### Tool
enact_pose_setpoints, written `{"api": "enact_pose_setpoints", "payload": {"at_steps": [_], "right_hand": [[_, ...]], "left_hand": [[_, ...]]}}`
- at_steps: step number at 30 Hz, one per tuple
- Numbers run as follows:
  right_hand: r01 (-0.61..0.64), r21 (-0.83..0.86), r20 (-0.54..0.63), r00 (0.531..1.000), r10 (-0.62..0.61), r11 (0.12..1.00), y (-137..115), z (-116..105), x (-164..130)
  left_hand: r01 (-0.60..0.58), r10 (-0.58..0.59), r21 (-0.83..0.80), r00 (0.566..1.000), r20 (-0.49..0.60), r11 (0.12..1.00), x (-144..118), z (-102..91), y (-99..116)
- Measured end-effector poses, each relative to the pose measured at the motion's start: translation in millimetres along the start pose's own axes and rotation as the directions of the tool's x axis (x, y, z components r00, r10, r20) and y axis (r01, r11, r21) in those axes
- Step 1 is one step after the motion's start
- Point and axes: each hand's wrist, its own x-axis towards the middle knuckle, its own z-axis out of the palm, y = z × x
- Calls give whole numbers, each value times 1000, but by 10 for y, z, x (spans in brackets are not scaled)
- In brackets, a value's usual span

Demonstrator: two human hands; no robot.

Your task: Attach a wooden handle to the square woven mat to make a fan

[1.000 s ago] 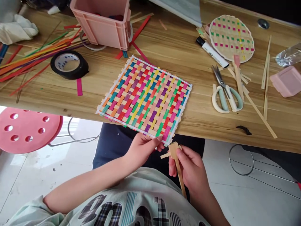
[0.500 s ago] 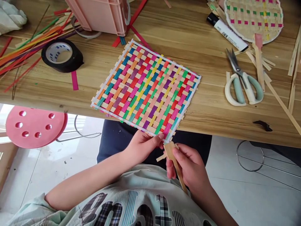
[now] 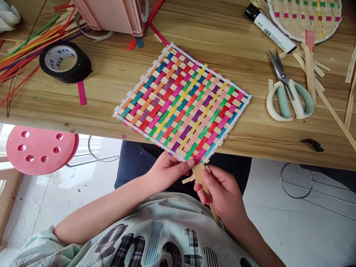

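Observation:
A square mat woven from coloured and plain strips [image 3: 183, 104], edged with white tape, lies tilted with its near corner past the table edge. My left hand [image 3: 169, 168] pinches that mat near this corner, thumb on top and fingers underneath. In my right hand [image 3: 222, 189] is a flat wooden handle [image 3: 204, 181], its wide end up against the mat's corner. A short pale strip [image 3: 188, 179] sticks out to the left below that wide end. The fingers behind the handle are partly hidden.
Scissors [image 3: 289, 89], a marker [image 3: 271, 29] and a round woven piece [image 3: 306, 16] with a handle lie at the right. A black tape roll [image 3: 65, 61], loose coloured strips [image 3: 27, 48] and a pink bin [image 3: 111, 15] stand left. A pink stool [image 3: 41, 148] is below.
The woven mat has turned slightly and shifted right in view. The handle's wide end has moved a little left and up towards its corner. Both hands keep their hold.

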Motion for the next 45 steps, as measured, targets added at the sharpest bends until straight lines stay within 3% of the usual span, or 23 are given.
{"api": "enact_pose_setpoints", "payload": {"at_steps": [5, 14, 24, 32, 38, 41, 45], "right_hand": [[-4, 10, 51, 999, 3, 1000, 44, -28, 46], [-2, 21, 121, 993, 0, 1000, 71, -58, 70], [56, 89, 62, 996, -61, 994, 121, -30, 46], [197, -28, -115, 973, -199, 980, 216, -61, 49], [366, 23, -283, 895, -345, 930, 312, -9, 72], [415, 99, -333, 870, -362, 905, 303, 36, 65], [480, 128, -461, 804, -376, 868, 269, 40, 48]], "left_hand": [[-31, 29, -16, 994, -105, 999, -4, -26, -47], [-41, 41, 10, 999, -21, 999, -1, -56, -21], [-113, 125, 150, 989, -77, 982, -71, -101, -75], [-119, 129, 239, 991, -30, 964, -69, -127, -13], [-118, 131, 109, 984, -121, 987, -52, -39, -21], [-116, 122, 68, 987, -101, 991, -55, -38, -26], [-127, 133, 99, 990, -53, 987, -74, -93, -44]]}}
